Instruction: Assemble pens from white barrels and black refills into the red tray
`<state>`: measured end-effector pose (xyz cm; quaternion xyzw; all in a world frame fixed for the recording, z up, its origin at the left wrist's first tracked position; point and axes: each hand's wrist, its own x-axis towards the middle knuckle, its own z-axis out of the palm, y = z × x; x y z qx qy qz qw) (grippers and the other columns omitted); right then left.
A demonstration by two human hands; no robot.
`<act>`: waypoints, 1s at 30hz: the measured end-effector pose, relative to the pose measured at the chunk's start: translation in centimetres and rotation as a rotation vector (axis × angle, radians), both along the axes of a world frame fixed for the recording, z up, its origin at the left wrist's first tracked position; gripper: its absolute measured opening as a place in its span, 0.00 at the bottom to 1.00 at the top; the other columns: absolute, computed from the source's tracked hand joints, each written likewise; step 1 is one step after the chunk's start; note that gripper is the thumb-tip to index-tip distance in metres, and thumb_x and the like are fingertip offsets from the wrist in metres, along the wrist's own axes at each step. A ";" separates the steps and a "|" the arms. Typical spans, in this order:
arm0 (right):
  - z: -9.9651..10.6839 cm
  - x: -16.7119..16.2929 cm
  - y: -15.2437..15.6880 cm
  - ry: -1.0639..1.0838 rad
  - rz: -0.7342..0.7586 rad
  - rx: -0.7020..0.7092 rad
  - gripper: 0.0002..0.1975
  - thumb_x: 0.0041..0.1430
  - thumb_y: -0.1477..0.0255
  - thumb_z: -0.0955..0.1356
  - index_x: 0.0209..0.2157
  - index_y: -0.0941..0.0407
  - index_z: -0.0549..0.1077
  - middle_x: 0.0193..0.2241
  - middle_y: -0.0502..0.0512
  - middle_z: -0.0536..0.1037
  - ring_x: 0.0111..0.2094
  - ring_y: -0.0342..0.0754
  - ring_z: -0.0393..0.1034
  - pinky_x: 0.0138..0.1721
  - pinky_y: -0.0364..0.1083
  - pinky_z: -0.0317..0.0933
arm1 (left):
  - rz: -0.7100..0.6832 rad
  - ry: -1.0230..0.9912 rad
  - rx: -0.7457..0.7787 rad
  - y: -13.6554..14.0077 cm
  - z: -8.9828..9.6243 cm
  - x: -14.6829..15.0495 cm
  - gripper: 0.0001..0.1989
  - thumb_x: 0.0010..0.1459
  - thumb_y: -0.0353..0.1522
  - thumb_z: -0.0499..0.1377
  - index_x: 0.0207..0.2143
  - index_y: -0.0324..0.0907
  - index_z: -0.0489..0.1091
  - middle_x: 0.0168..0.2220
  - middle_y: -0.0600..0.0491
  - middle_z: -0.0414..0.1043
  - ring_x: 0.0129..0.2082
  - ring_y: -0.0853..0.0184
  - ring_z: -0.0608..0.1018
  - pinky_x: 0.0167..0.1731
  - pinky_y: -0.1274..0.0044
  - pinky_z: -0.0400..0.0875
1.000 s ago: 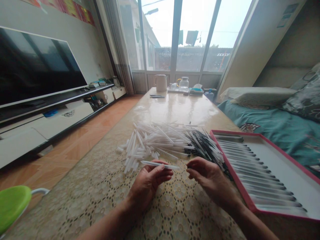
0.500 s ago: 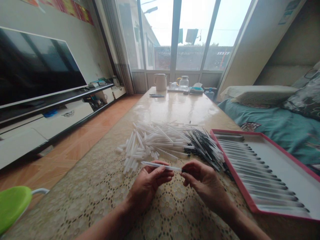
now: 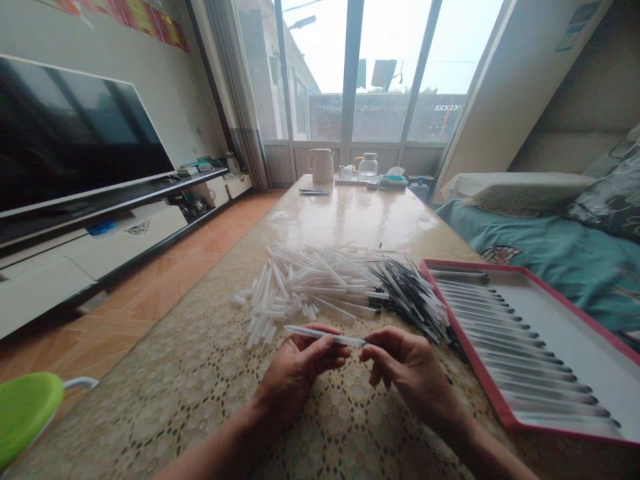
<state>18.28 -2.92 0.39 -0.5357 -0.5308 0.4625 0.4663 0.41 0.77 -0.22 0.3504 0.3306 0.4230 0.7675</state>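
Left hand (image 3: 300,367): thumb and fingers are grasping the pen (image 3: 349,341) around its barrel, the tip projecting leftward past them.
Right hand (image 3: 410,363): thumb and forefinger are pinching the pen's right end; any small part there is too hidden to tell.
Pen: is being held nearly level between both hands, above the patterned tabletop (image 3: 340,410), nearer than the clear tubes (image 3: 320,277).
Step in hand: the right fingertips are apparently fitting or pressing the pen's end.
Next move: is probably calling for straight pressure along the barrel against a steady left grip.
Box (image 3: 570,313): is holding a row of dark-ended pens (image 3: 530,363).
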 end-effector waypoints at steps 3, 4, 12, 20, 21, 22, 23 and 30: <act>-0.6 0.0 0.0 -0.014 0.036 -0.020 0.18 0.56 0.56 0.65 0.26 0.59 0.69 0.21 0.51 0.75 0.15 0.39 0.67 0.15 0.38 0.57 | -0.010 0.009 0.021 -0.1 0.0 0.0 0.08 0.52 0.31 0.63 0.34 0.36 0.73 0.30 0.46 0.78 0.31 0.65 0.79 0.34 0.76 0.72; -0.8 0.1 0.0 -0.025 0.050 -0.027 0.20 0.57 0.55 0.63 0.25 0.58 0.68 0.19 0.50 0.74 0.13 0.38 0.65 0.14 0.37 0.55 | -0.015 0.010 0.026 -0.1 0.0 0.0 0.08 0.51 0.31 0.63 0.34 0.36 0.73 0.30 0.45 0.78 0.31 0.65 0.79 0.34 0.75 0.72; -0.8 0.7 0.0 -0.163 0.113 0.056 0.19 0.61 0.56 0.60 0.31 0.58 0.68 0.22 0.51 0.74 0.15 0.38 0.64 0.17 0.38 0.58 | 0.019 0.012 -0.003 0.0 -0.1 0.0 0.07 0.52 0.31 0.63 0.34 0.36 0.73 0.29 0.46 0.78 0.31 0.66 0.79 0.33 0.77 0.72; -0.5 0.5 -0.2 -0.287 0.164 0.092 0.23 0.65 0.59 0.54 0.23 0.57 0.65 0.16 0.49 0.70 0.14 0.37 0.59 0.18 0.38 0.53 | -0.022 -0.003 0.013 0.0 -0.2 0.0 0.07 0.52 0.31 0.62 0.34 0.36 0.73 0.29 0.46 0.78 0.30 0.66 0.79 0.33 0.76 0.72; -0.4 0.5 -0.2 -0.315 0.158 0.105 0.22 0.65 0.59 0.54 0.24 0.57 0.66 0.16 0.49 0.71 0.15 0.38 0.60 0.19 0.38 0.54 | -0.017 -0.006 0.012 0.0 -0.2 0.0 0.07 0.52 0.31 0.62 0.34 0.36 0.73 0.30 0.46 0.78 0.30 0.66 0.79 0.33 0.77 0.72; -0.3 0.5 -0.2 -0.336 0.153 0.114 0.19 0.65 0.60 0.55 0.28 0.57 0.66 0.18 0.49 0.72 0.16 0.39 0.62 0.20 0.38 0.54 | -0.010 -0.007 0.009 0.0 -0.2 0.0 0.07 0.53 0.31 0.62 0.34 0.36 0.73 0.30 0.46 0.78 0.31 0.66 0.79 0.33 0.77 0.72; -0.3 0.5 -0.2 -0.354 0.152 0.119 0.16 0.64 0.61 0.57 0.31 0.56 0.66 0.19 0.49 0.73 0.17 0.39 0.63 0.21 0.38 0.54 | -0.003 -0.008 0.006 0.0 -0.2 0.0 0.07 0.53 0.31 0.62 0.34 0.36 0.73 0.30 0.46 0.78 0.31 0.66 0.79 0.33 0.77 0.72; -0.6 0.6 -0.1 -0.419 0.162 0.164 0.21 0.66 0.61 0.53 0.25 0.56 0.64 0.17 0.50 0.73 0.19 0.41 0.65 0.26 0.40 0.56 | -0.035 -0.006 0.018 0.2 -0.4 0.0 0.08 0.53 0.31 0.62 0.35 0.35 0.72 0.29 0.46 0.78 0.30 0.66 0.79 0.33 0.76 0.72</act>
